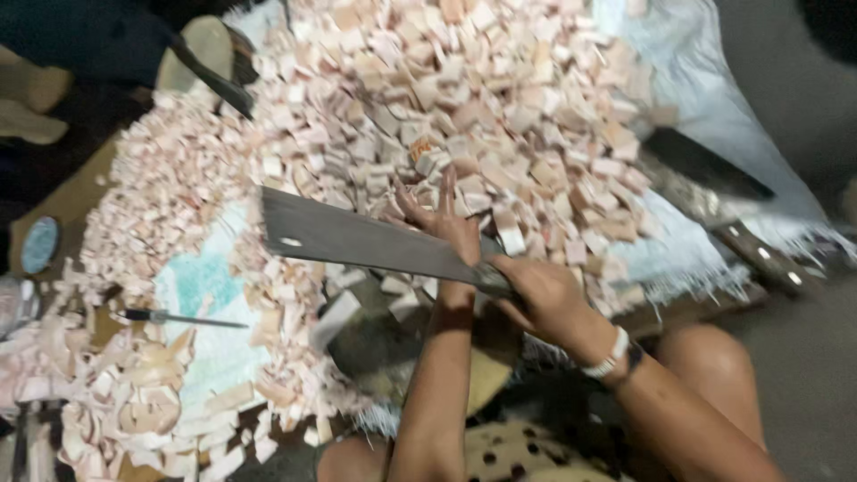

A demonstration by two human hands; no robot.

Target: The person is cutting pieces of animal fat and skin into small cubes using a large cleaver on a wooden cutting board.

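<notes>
My right hand [540,293] is closed around the handle end of a long, wide grey chopping blade [357,239] that stretches leftward over the pile. Just behind the blade, my left hand [445,219] has its fingers spread and rests on a heap of small pinkish-white cut blocks [464,98]; nothing is gripped in it. A white band circles my right wrist. Below the blade lies a dark rounded chopping block [379,344] with a few loose pieces on it.
A second big knife [705,165] lies at the right on a white woven sack [696,89]. A thin small knife [183,319] sits at the left among curved shavings [134,393]. A round blue lid [40,243] and a sandal [201,54] are at the far left.
</notes>
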